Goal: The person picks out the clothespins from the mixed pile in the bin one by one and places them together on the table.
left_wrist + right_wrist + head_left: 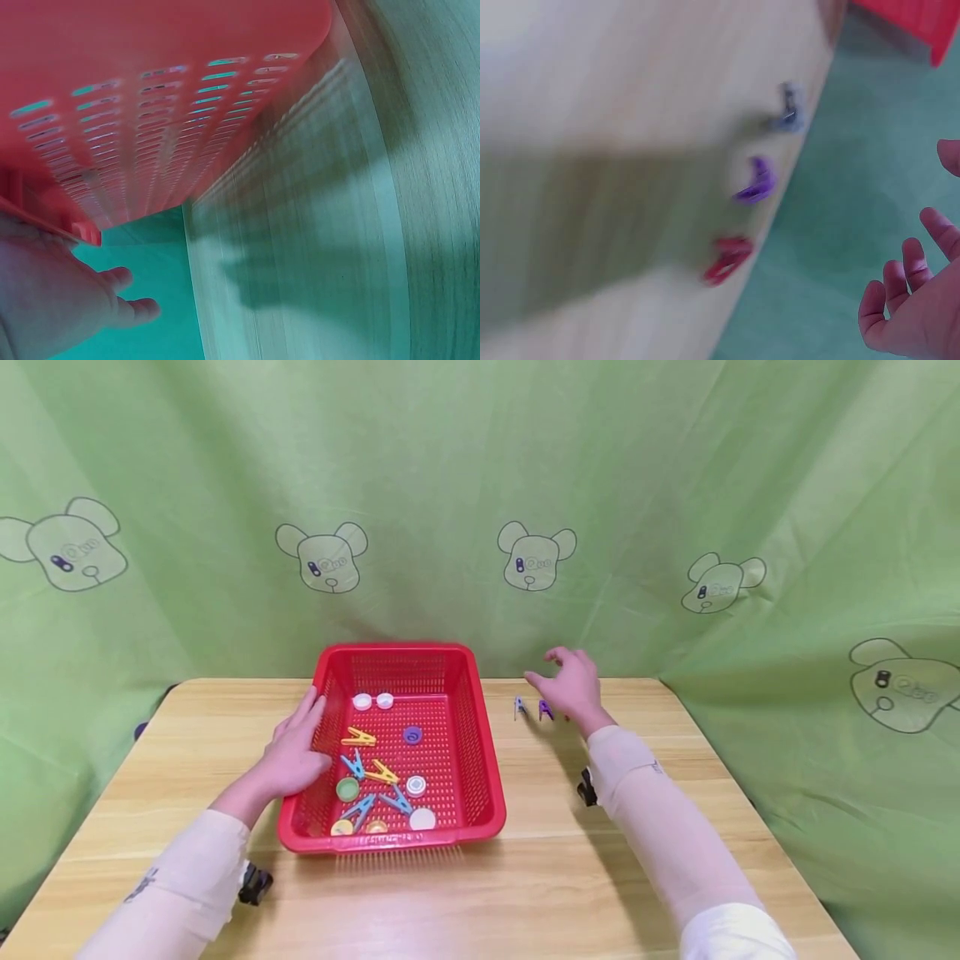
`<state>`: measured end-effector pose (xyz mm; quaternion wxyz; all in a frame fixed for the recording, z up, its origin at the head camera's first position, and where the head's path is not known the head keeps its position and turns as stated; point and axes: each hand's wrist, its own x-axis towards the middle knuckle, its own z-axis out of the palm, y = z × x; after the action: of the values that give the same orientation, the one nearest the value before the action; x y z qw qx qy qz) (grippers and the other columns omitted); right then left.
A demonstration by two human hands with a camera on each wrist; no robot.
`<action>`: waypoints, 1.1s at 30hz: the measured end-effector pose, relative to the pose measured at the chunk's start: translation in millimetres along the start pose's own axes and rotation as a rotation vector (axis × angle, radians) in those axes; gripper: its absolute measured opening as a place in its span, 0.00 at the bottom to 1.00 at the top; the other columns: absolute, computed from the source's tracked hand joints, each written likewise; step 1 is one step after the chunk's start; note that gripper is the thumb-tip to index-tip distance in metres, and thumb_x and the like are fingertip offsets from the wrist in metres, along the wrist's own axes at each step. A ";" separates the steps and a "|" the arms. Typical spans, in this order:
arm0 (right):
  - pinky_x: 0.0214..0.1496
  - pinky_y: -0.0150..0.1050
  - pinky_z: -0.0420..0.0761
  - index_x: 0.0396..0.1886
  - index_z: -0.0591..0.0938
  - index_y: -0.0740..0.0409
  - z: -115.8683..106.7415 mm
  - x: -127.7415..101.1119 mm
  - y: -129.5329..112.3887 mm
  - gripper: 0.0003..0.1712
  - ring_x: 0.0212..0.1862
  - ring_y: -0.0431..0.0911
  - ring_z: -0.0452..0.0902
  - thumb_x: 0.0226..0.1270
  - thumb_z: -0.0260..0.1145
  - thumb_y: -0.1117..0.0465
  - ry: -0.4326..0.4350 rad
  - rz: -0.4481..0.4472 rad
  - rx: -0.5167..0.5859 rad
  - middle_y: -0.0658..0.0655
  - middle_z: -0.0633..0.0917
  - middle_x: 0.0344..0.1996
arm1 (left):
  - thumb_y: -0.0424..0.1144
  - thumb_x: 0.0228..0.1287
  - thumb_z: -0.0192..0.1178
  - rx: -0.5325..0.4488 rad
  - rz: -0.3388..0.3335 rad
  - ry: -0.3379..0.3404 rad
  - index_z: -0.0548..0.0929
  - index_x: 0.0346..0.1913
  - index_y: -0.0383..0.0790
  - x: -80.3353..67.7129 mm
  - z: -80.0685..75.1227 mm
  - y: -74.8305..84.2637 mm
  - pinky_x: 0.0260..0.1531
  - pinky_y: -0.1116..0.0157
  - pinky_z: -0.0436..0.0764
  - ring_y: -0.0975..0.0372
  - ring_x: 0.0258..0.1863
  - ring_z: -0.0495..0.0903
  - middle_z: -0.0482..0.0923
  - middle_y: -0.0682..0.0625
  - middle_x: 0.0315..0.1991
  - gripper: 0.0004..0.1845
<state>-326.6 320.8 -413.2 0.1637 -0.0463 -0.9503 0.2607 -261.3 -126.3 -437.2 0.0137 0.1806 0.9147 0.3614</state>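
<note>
A red plastic basket [480, 752] stands mid-table, holding several clothes pegs [358, 737] and bottle caps [363, 701]. My left hand [294, 753] rests flat against its left wall [112, 112], fingers straight. My right hand [572, 685] hovers open above the table's far right part, fingers spread, holding nothing. Just below and left of it lie a grey-blue peg [518, 707], a purple peg [545, 711] and a red peg [726, 259], which the hand mostly hides in the head view. The right wrist view shows those pegs [757, 182] near the table's far edge, blurred.
The wooden table [525, 877] is backed and flanked by a green curtain [480, 485] with bear prints. The table's far edge lies just behind the pegs. Black wrist straps [255, 885] sit on both forearms.
</note>
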 end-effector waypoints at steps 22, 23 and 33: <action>0.56 0.49 0.73 0.55 0.81 0.50 18.9 -0.3 -148.7 0.26 0.58 0.54 0.71 0.60 0.74 0.46 -0.099 -0.245 0.167 0.57 0.75 0.53 | 0.28 0.52 0.61 -0.019 -0.004 -0.004 0.44 0.79 0.33 0.2 0.7 -2.5 0.60 0.27 0.49 0.33 0.73 0.38 0.27 0.44 0.80 0.53; 0.56 0.48 0.74 0.55 0.81 0.51 21.6 -1.0 -153.1 0.26 0.58 0.54 0.71 0.60 0.74 0.46 -0.114 -0.260 0.171 0.58 0.76 0.53 | 0.28 0.52 0.61 -0.019 -0.005 -0.003 0.44 0.79 0.33 0.2 0.7 -2.6 0.60 0.26 0.49 0.33 0.73 0.38 0.27 0.44 0.80 0.53; 0.53 0.46 0.76 0.56 0.82 0.51 39.8 -6.1 -178.6 0.26 0.52 0.49 0.73 0.60 0.74 0.47 -0.265 -0.345 0.179 0.54 0.77 0.49 | 0.27 0.53 0.61 -0.032 -0.018 -0.010 0.44 0.80 0.35 1.2 -1.3 -2.5 0.60 0.27 0.53 0.35 0.74 0.38 0.27 0.46 0.81 0.53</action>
<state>-334.6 147.0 -356.0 0.0832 0.1660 -0.9305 0.3158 -263.5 -128.5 -437.8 0.0247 0.1738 0.9103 0.3748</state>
